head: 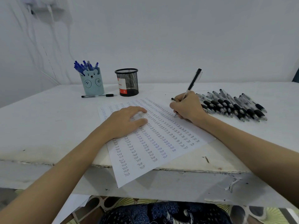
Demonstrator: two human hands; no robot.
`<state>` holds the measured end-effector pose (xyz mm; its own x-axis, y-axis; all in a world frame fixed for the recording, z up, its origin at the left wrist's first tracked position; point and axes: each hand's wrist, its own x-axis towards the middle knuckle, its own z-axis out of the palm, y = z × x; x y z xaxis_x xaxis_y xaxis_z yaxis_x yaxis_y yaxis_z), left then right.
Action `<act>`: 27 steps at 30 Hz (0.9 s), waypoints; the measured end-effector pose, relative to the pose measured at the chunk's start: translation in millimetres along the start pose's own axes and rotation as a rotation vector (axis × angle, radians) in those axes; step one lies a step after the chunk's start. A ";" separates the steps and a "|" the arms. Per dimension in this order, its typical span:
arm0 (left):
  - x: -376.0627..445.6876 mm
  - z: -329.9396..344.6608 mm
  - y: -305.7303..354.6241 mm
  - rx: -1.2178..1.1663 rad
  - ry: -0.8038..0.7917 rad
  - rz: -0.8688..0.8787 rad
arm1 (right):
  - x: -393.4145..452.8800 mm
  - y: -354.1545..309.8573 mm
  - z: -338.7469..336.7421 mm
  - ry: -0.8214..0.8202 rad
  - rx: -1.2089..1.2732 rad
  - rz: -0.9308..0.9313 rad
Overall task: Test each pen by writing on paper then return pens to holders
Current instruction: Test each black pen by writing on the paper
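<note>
A white sheet of paper [145, 152] covered with columns of the word "Test" lies slanted on the table, its near corner hanging over the edge. My left hand [126, 122] rests flat on the sheet with fingers spread. My right hand [187, 106] grips a black pen [194, 80], tip down on the paper's right side. A pile of black pens [234, 105] lies just right of that hand. A pale blue bear holder [93, 83] holds several blue pens. A black mesh holder [127, 82] stands beside it; what is inside it cannot be made out.
One black pen [98, 95] lies loose in front of the bear holder. The white table [40, 120] has a chipped front edge and a small screw [206, 159] near it. A wall stands close behind. Patterned fabric shows below the table.
</note>
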<state>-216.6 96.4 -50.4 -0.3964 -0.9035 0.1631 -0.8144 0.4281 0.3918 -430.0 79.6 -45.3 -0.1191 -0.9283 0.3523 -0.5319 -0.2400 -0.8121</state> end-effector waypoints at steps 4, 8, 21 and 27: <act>0.7 0.5 -0.8 0.000 -0.001 0.000 | 0.0 -0.1 0.2 0.001 -0.019 -0.003; 1.4 1.0 -2.5 -0.008 0.002 -0.001 | 0.0 -0.2 -0.9 0.023 0.003 0.010; 2.9 2.3 -5.6 -0.003 0.001 0.008 | -2.9 -4.0 -1.4 0.028 -0.031 0.012; 2.5 1.6 -3.2 -0.001 0.004 0.004 | -0.8 -1.9 -0.4 0.040 -0.022 0.046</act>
<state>-215.7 92.8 -52.6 -0.3976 -0.9019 0.1686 -0.8125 0.4315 0.3920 -429.2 81.0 -43.8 -0.1771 -0.9258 0.3339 -0.5434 -0.1909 -0.8175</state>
